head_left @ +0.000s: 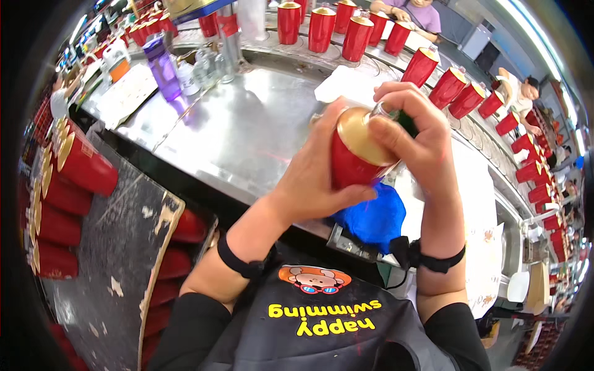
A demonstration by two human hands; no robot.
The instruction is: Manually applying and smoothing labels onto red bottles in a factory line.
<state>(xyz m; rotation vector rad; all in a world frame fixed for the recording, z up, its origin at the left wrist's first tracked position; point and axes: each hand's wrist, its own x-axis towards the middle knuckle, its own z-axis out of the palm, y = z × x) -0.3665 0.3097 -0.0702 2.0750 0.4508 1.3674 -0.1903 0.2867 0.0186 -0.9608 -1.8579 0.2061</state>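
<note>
A red bottle (pixel 354 162) with a gold shoulder and a clear neck is tilted in front of me above the bench. My left hand (pixel 318 167) wraps round its body, thumb along the near side. Curled at the neck is my right hand (pixel 421 127), its thumb lying against the gold shoulder. Something dark green (pixel 405 122) shows inside the right hand's curled fingers; its kind is mostly hidden. Below the bottle, a crumpled blue cloth (pixel 377 219) lies at the bench's near edge. Beyond my hands rests a white block (pixel 346 83).
The metal bench (pixel 229 123) bears a purple drinking bottle (pixel 162 68) and small glass bottles (pixel 207 67). A conveyor (pixel 396 65) of red bottles curves behind to the right, with co-workers beyond. More red bottles (pixel 65 204) lie on a worn black board (pixel 105 247) at left.
</note>
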